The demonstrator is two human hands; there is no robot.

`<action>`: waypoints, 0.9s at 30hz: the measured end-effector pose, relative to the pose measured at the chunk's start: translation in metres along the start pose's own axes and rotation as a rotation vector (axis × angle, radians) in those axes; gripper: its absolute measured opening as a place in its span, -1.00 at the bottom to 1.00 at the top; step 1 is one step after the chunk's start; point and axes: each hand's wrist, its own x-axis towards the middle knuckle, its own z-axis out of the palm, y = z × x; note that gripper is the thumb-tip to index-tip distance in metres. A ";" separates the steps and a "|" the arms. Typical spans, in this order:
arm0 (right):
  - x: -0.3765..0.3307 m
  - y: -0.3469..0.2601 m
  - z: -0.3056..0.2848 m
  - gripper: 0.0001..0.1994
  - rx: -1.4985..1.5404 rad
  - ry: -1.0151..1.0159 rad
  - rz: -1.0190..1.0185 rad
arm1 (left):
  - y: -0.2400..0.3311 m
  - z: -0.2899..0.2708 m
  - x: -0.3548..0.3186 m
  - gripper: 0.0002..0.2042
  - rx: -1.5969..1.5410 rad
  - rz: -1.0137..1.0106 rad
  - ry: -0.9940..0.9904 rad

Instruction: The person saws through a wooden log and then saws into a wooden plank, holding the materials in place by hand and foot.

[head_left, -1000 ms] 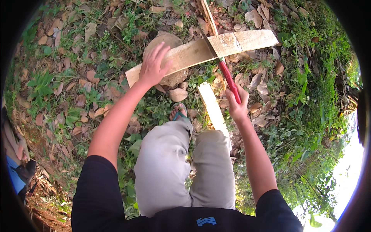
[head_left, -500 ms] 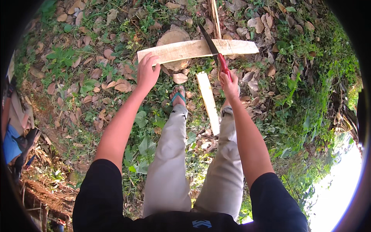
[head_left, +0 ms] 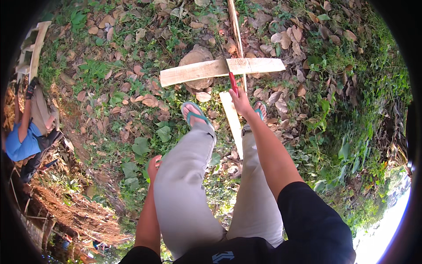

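My right hand (head_left: 240, 100) is closed round the red handle of a hand saw (head_left: 233, 82). The saw's dark blade lies across a pale curved plank (head_left: 193, 72), seen nearly edge-on. That plank rests crosswise over a round cut stump (head_left: 198, 55), its right part passing over a long thin wooden strip (head_left: 236, 28). Down beside my left knee is my left hand (head_left: 154, 166), away from the plank. Its fingers are partly hidden by the trouser leg, but look loosely bent and hold nothing visible.
A second pale board (head_left: 231, 123) lies between my feet, which wear teal flip-flops (head_left: 195, 115). Dry leaves and low green plants cover the ground. At the far left a person in a blue shirt (head_left: 24, 141) has gloved hands by an upright pale board (head_left: 38, 48).
My left hand has let go of the plank and dropped back beside my knee. My left leg has shifted, its knee bent more. The saw sits further left and more upright in view.
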 end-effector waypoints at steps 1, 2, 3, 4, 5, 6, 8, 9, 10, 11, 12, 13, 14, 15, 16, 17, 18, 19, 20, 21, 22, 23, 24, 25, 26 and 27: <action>0.004 0.014 -0.016 -0.66 -0.061 0.021 -0.017 | 0.022 0.020 0.009 -0.68 0.042 -0.032 -0.024; 0.003 0.026 -0.027 -0.66 -0.112 0.033 -0.032 | 0.045 0.034 0.017 -0.66 0.095 -0.064 -0.046; 0.006 0.010 -0.008 -0.68 -0.100 0.013 -0.070 | 0.031 0.016 0.026 -0.66 0.067 0.086 0.050; 0.001 0.027 -0.027 -0.69 -0.137 0.036 -0.037 | 0.059 0.033 0.037 -0.66 0.035 0.152 0.052; -0.003 0.030 -0.033 -0.69 -0.158 0.040 -0.025 | 0.083 0.034 0.044 -0.67 0.014 0.219 0.083; -0.010 0.045 -0.057 -0.70 -0.215 0.067 0.003 | 0.131 0.051 0.055 -0.69 -0.017 0.203 0.058; -0.030 0.020 -0.024 -0.70 -0.249 0.023 -0.080 | 0.149 0.021 0.093 -0.71 0.013 0.189 0.174; -0.043 0.007 -0.014 -0.66 -0.234 -0.032 -0.014 | 0.157 0.014 0.109 -0.72 0.003 0.179 0.151; -0.054 -0.002 -0.012 -0.60 -0.231 -0.075 0.055 | 0.171 0.018 0.127 -0.72 -0.020 0.172 0.116; -0.059 -0.001 -0.017 -0.60 -0.275 -0.069 -0.006 | 0.193 0.036 0.150 -0.73 -0.064 0.176 0.073; -0.059 0.003 -0.019 -0.63 -0.301 0.005 -0.097 | 0.216 0.059 0.172 -0.70 -0.037 0.217 -0.038; -0.052 -0.012 -0.015 -0.64 -0.203 0.024 -0.049 | 0.232 0.074 0.189 -0.66 0.008 0.244 -0.139; -0.046 -0.032 -0.012 -0.65 -0.106 0.039 0.004 | 0.245 0.092 0.207 -0.63 0.005 0.268 -0.234; -0.043 -0.035 -0.011 -0.65 -0.156 0.049 -0.045 | 0.256 0.112 0.226 -0.60 -0.003 0.293 -0.329; -0.037 -0.036 -0.004 -0.66 -0.197 0.052 -0.105 | 0.257 0.124 0.253 -0.57 0.103 0.455 -0.301; -0.030 -0.027 0.004 -0.77 -0.183 0.192 -0.311 | 0.259 0.140 0.279 -0.54 0.201 0.624 -0.274; -0.030 -0.019 0.000 -0.76 -0.193 0.229 -0.276 | 0.268 0.163 0.290 -0.50 0.270 0.629 -0.248; -0.030 -0.019 -0.006 -0.75 -0.201 0.262 -0.245 | 0.281 0.181 0.299 -0.46 0.340 0.633 -0.217; -0.029 -0.030 -0.004 -0.74 -0.193 0.287 -0.217 | 0.286 0.188 0.316 -0.43 0.319 0.689 -0.232; -0.027 -0.047 0.004 -0.72 -0.122 0.324 -0.176 | 0.284 0.193 0.328 -0.39 0.299 0.738 -0.251; -0.025 -0.067 0.010 -0.72 -0.179 0.362 -0.136 | 0.286 0.199 0.338 -0.37 0.322 0.723 -0.233; -0.017 -0.084 0.013 -0.70 -0.239 0.397 -0.148 | 0.292 0.210 0.347 -0.36 0.335 0.717 -0.215; -0.015 -0.096 0.015 -0.69 -0.306 0.428 -0.151 | 0.292 0.222 0.349 -0.34 0.345 0.703 -0.207; -0.014 -0.108 0.020 -0.67 -0.319 0.444 -0.111 | 0.289 0.232 0.350 -0.32 0.363 0.710 -0.206; -0.009 -0.120 0.026 -0.66 -0.328 0.463 -0.083 | 0.288 0.238 0.356 -0.29 0.384 0.723 -0.195; -0.004 -0.126 0.031 -0.64 -0.335 0.480 -0.056 | 0.286 0.241 0.362 -0.27 0.408 0.734 -0.182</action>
